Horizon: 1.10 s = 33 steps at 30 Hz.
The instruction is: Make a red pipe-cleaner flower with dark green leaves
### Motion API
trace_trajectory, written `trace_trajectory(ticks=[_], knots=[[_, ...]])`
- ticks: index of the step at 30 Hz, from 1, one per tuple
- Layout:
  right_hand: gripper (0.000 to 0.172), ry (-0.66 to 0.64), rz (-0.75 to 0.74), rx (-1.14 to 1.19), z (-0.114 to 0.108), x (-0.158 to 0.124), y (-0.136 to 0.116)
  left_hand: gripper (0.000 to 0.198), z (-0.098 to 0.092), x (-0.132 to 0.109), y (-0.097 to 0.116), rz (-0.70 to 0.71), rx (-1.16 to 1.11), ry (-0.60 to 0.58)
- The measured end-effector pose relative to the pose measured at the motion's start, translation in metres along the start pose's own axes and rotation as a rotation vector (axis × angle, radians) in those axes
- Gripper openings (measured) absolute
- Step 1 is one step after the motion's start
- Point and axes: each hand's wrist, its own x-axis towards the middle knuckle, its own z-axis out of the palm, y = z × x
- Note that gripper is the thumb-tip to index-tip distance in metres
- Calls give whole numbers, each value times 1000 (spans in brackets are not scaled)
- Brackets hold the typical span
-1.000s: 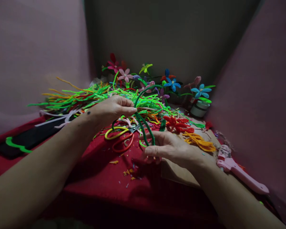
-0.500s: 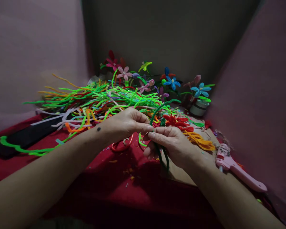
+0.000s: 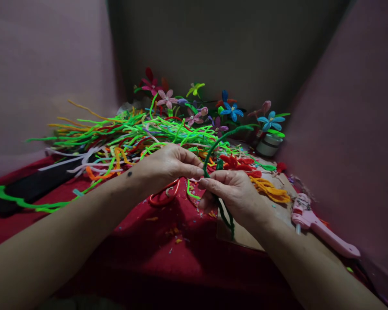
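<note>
My left hand (image 3: 168,165) and my right hand (image 3: 234,193) meet over the red cloth (image 3: 142,241), both pinching one dark green pipe cleaner (image 3: 220,141). Its upper end arcs up and right toward the flowers; its lower end hangs below my right hand. Under my left hand lie scissors (image 3: 163,196) with red handles, mostly hidden. A red pipe-cleaner flower (image 3: 241,163) and orange pieces (image 3: 270,189) lie just beyond my right hand.
A big heap of loose green, orange and white pipe cleaners (image 3: 123,133) covers the back left. Finished pipe-cleaner flowers (image 3: 226,110) stand at the back, one in a small pot (image 3: 268,144). A pink glue gun (image 3: 317,228) lies at the right. Pink walls close both sides.
My left hand came down from the heap and joined my right hand near the middle. The dark green pipe cleaner came with it; its lower end now hangs below my right hand.
</note>
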Motion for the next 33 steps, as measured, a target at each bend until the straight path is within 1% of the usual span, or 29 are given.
trace_trajectory(ticks=[4, 9, 11, 12, 13, 14, 16, 17, 18, 19, 20, 22, 25, 29, 31, 33], knots=[[30, 5, -16, -74, 0, -3, -2, 6, 1, 0, -1, -18, -67, -13], [29, -85, 18, -29, -2, -4, -1, 5, 0, -1, 0, -47, -86, -51], [30, -105, -9, -43, -4, -4, 0, 6, -1, -2, 1, -45, -80, -53], [31, -77, -60, -82, -4, -5, 1, 7, -1, -2, 1, -42, -71, -48], [30, -12, -142, -139, -5, -6, 1, 8, -1, -3, 2, -40, -61, -40], [28, 83, -257, -217, -6, -7, 2, 9, -1, -3, 3, -38, -48, -33], [20, 315, -557, -419, -7, -9, 3, 11, -1, -5, 5, -30, -14, -23], [15, 410, -709, -536, -7, -10, 3, 12, -1, -5, 7, -26, 10, -25], [14, 472, -840, -660, -8, -10, 3, 12, -1, -6, 8, -23, 35, -36], [16, 506, -940, -787, -8, -10, 3, 13, -1, -6, 8, -15, 62, -49], [18, 517, -997, -908, -8, -9, 2, 13, -1, -6, 8, -6, 91, -66], [20, 508, -1014, -1094, -8, -8, 1, 12, -2, -7, 8, 14, 131, -95], [16, 479, -995, -1213, -8, -6, 0, 11, -2, -7, 7, 18, 136, -102], [16, 505, -981, -1242, -6, -7, 1, 13, -1, -7, 7, -6, 106, -41], [19, 511, -935, -1209, -5, -8, 1, 14, 0, -7, 7, 0, 107, -10], [20, 490, -860, -1115, -3, -11, 1, 16, 1, -7, 7, 10, 103, 11]])
